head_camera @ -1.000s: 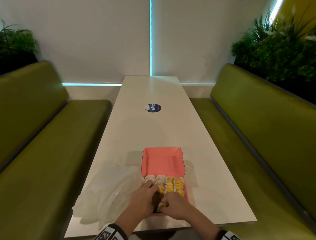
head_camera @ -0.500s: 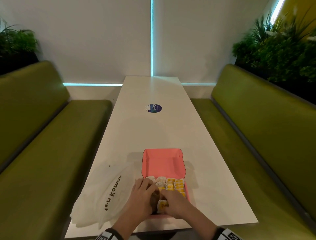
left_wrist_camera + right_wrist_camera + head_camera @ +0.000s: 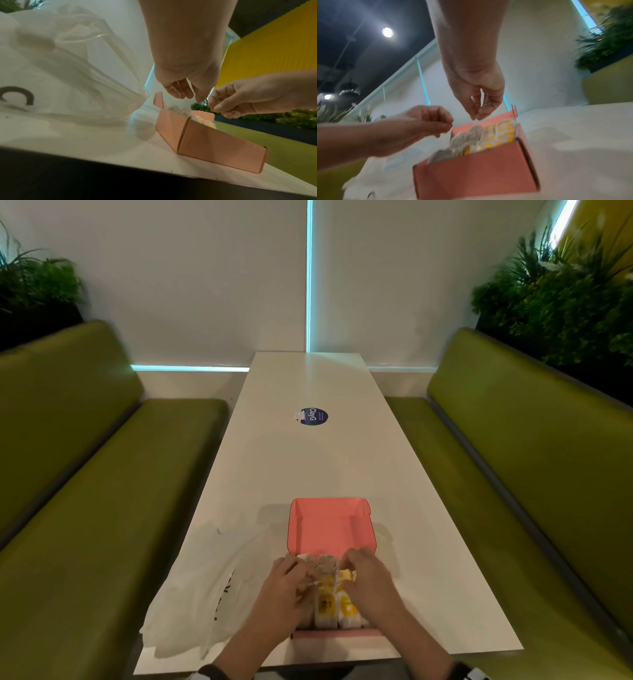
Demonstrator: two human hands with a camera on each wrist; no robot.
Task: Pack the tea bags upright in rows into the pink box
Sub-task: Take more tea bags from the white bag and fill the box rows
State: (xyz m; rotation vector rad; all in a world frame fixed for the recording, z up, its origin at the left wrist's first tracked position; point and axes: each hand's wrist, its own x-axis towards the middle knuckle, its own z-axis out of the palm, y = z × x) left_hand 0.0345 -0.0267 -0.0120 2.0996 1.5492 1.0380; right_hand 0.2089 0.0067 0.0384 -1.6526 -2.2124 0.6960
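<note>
Both my hands [image 3: 286, 587] [image 3: 368, 577] hover loosely curled and empty over the pink box [image 3: 476, 178], so a clumsy grip could easily tip those upright tea bags [image 3: 334, 594] over.

The pink box [image 3: 330, 525] sits open near the front edge of the white table [image 3: 308, 467], its lid standing up at the far side. The left hand [image 3: 286, 587] and right hand [image 3: 368, 580] reach in over upright tea bags [image 3: 334, 601] in rows. A white plastic bag [image 3: 202, 604] lies just left of the box.
</note>
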